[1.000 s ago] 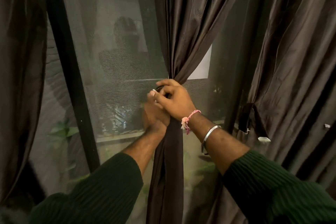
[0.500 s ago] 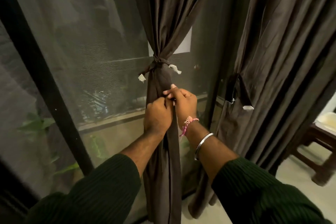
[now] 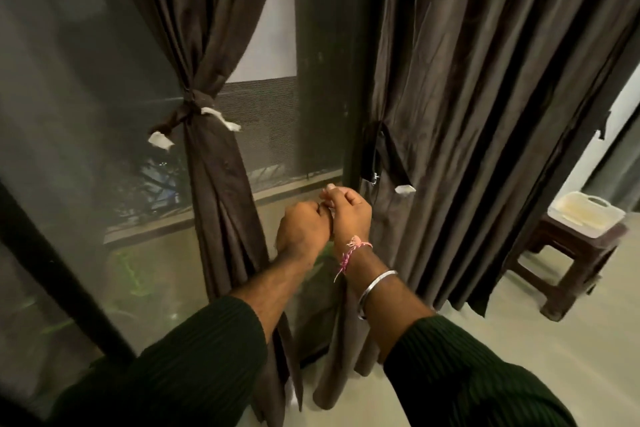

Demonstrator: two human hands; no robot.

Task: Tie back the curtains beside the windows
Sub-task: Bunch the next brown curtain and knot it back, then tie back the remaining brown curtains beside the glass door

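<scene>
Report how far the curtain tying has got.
Done: the middle curtain is gathered and knotted with its tie-back. In hand: nothing visible; the left hand and right hand are curled together in front of the window, off the fabric. Left: the right curtain hangs loose, its tie-back dangling untied.

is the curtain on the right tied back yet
No, the right curtain hangs loose with its tie-back strap dangling undone, while only the left curtain is knotted at its middle.
</scene>
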